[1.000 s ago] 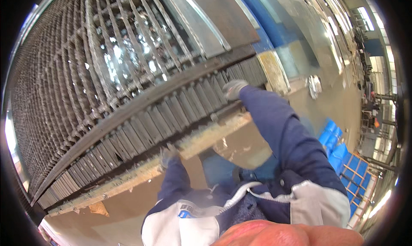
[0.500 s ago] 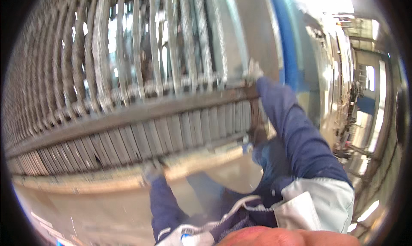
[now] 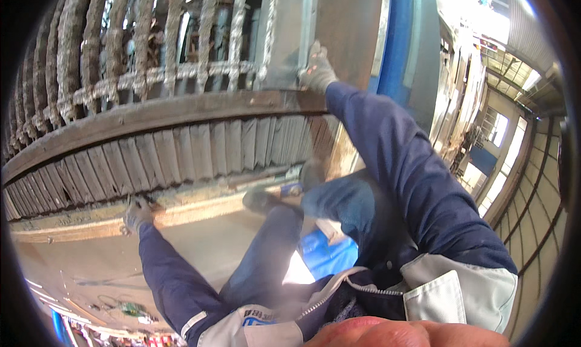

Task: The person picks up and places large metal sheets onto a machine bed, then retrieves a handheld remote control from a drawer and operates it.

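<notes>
My right hand (image 3: 318,71), in a grey work glove, rests with fingers apart on the corner of a flat metal plate (image 3: 287,41), beside the end of the slatted bed. My left hand (image 3: 139,215), gloved too, lies with spread fingers on the pale yellowish ledge (image 3: 193,214) below a pleated grey bellows cover (image 3: 200,150). A dark shoe (image 3: 260,200) of mine is at that ledge, with the knee bent. Neither hand shows a loose object in it.
Rough, crusted upright slats (image 3: 142,38) stand in a row behind a dark metal rail (image 3: 181,108). To the right runs a blue panel (image 3: 396,38). A blue sheet (image 3: 327,253) lies below, between my legs. Cables (image 3: 124,304) lie on the floor at lower left.
The view has turned, so the slats and both hands appear further left. My left hand has shifted left along the ledge. One shoe now shows up at the ledge.
</notes>
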Action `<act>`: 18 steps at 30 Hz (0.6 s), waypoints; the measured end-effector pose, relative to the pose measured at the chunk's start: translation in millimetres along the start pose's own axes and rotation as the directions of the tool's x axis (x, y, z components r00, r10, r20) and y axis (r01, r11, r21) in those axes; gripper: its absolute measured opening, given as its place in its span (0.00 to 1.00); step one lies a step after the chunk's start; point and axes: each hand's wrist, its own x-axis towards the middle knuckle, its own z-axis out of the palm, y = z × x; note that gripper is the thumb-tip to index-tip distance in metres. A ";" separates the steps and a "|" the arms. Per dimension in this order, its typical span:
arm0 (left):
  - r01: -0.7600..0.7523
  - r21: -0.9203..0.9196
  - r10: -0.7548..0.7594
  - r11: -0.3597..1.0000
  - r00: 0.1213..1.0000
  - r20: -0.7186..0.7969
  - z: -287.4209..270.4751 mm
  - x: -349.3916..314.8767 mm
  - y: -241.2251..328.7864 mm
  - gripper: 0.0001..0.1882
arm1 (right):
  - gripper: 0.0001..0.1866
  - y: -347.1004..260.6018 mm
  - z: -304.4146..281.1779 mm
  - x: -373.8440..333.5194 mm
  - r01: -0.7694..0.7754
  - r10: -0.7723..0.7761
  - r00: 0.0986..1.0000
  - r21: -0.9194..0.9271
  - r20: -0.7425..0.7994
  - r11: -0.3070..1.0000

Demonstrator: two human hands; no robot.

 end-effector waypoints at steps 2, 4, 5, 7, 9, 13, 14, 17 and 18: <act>0.015 0.033 -0.017 0.999 0.997 0.077 -4.9 3.3 2.0 0.27 | 0.41 -4.2 -8.4 -2.2 -0.123 0.122 0.992 0.054 0.029 0.991; 0.035 0.001 -0.035 0.999 0.999 0.008 -8.2 -1.5 11.8 0.27 | 0.33 -12.6 -22.2 -7.0 0.070 -0.043 0.993 -0.254 0.109 0.965; 0.025 -0.128 -0.027 0.991 1.000 -0.012 -5.3 -11.6 20.3 0.27 | 0.31 -18.9 -27.8 -10.5 0.106 -0.035 0.977 -0.336 0.212 0.936; -0.063 -0.380 0.007 0.923 0.989 -0.146 0.2 -45.0 39.1 0.28 | 0.32 -33.4 -39.0 -21.6 0.119 -0.050 0.979 -0.348 0.199 0.930; -0.155 -0.667 0.103 0.729 0.988 -0.117 18.8 -111.1 64.1 0.31 | 0.30 -46.1 -54.0 -42.0 -0.173 0.162 0.978 0.075 0.134 0.982; 0.059 -0.825 0.187 0.562 0.963 0.196 34.1 -294.7 67.4 0.36 | 0.36 -1.5 -112.4 -107.8 -0.182 0.075 0.955 0.370 0.286 0.911; 0.233 -0.827 0.128 0.512 0.931 0.342 30.5 -334.5 63.1 0.37 | 0.39 27.7 -133.2 -135.2 -0.075 -0.055 0.951 0.402 0.303 0.913; 0.114 -0.647 0.182 0.754 0.910 0.373 -13.0 -439.6 39.3 0.29 | 0.34 117.3 -196.9 -231.7 -0.207 0.103 0.973 0.578 0.207 0.790; 0.126 -0.615 0.179 0.779 0.894 0.410 -36.1 -453.6 35.0 0.28 | 0.26 152.2 -218.3 -244.3 -0.140 0.065 0.959 0.265 0.276 0.954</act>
